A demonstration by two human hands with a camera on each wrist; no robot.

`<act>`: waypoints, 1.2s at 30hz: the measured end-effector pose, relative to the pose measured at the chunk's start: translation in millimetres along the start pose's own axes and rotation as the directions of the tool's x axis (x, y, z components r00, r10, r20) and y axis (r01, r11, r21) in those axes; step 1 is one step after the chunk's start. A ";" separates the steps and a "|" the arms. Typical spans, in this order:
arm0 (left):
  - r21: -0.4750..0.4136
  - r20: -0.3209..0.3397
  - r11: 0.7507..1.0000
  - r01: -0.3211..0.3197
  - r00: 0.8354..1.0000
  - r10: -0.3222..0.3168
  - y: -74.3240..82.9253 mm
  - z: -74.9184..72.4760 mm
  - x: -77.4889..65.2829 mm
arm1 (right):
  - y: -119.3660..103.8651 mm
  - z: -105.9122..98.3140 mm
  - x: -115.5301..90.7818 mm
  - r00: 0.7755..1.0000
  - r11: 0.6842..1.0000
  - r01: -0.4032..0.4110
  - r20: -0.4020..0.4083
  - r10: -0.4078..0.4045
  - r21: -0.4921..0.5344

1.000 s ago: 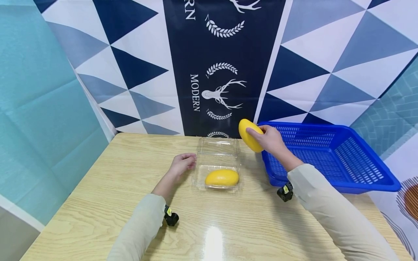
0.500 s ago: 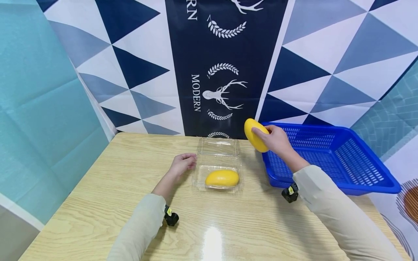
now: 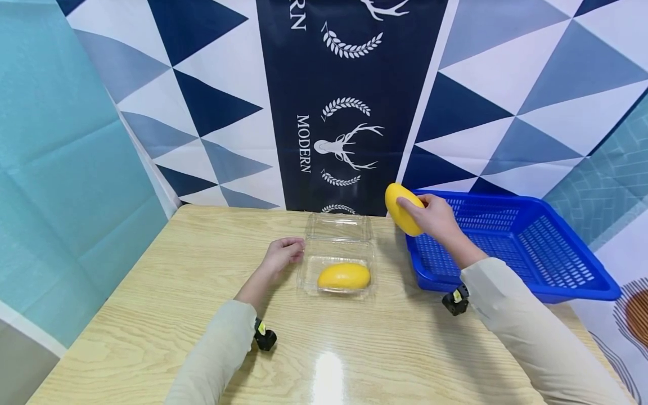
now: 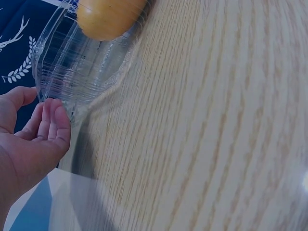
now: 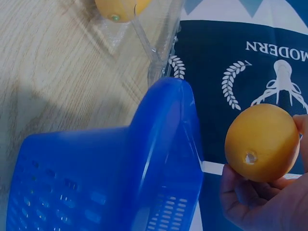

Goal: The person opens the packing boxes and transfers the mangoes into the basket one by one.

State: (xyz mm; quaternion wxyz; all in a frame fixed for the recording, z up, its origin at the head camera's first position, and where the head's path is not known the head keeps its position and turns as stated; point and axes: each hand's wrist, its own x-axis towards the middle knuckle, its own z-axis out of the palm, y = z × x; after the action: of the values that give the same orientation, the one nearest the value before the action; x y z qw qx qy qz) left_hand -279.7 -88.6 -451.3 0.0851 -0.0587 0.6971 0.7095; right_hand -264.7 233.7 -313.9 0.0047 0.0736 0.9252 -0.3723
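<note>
My right hand (image 3: 437, 215) grips a yellow mango (image 3: 403, 209) in the air at the left rim of the blue basket (image 3: 569, 281). The right wrist view shows the end of this mango (image 5: 260, 144), fingers under it and thumb at its side. A second mango (image 3: 344, 276) lies in the front half of a clear plastic clamshell box (image 3: 336, 247), whose lid is tipped back. My left hand (image 3: 282, 256) is at the left edge of this box. In the left wrist view, the thumb and fingers of the left hand (image 4: 36, 127) pinch the rim of the box.
The blue perforated basket stands at the right on the wooden table (image 3: 202, 270), close to the right forearm. A patterned cloth wall (image 3: 217, 112) rises behind the table's back edge. Another light blue cloth (image 3: 76, 169) hangs at the left.
My right hand has moved slightly to the right with the mango, away from the clear box. The left hand and the mango in the box have stayed put.
</note>
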 end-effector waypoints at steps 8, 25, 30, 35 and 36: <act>0.009 -0.003 1.000 0.003 1.000 -0.002 1.5 -0.2 -0.6 | 4.6 -3.7 2.5 1.000 1.000 0.000 -0.012 0.000 -0.015; 0.005 -0.009 1.000 0.008 1.000 -0.008 2.8 0.4 -2.5 | 14.2 -11.2 2.1 1.000 1.000 -0.006 -0.020 0.005 -0.023; 0.018 -0.009 1.000 0.014 1.000 -0.014 3.1 0.2 -2.8 | 14.4 -13.5 0.8 1.000 1.000 -0.018 -0.019 0.018 -0.020; 0.009 -0.009 1.000 0.009 1.000 -0.009 2.7 0.8 -2.2 | 15.0 -14.8 -0.1 0.999 0.999 -0.035 -0.020 0.035 -0.012; 0.008 -0.008 1.000 0.007 1.000 -0.007 2.6 0.8 -2.3 | 15.2 -15.0 -0.2 0.999 0.999 -0.035 -0.020 0.035 -0.011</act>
State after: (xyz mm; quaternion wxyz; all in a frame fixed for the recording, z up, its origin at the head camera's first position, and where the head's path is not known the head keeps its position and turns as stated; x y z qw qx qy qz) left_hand -278.0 -87.9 -448.3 0.0852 -0.0638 0.7002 0.7060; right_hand -261.7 254.8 -313.5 0.0025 0.0936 0.9258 -0.3661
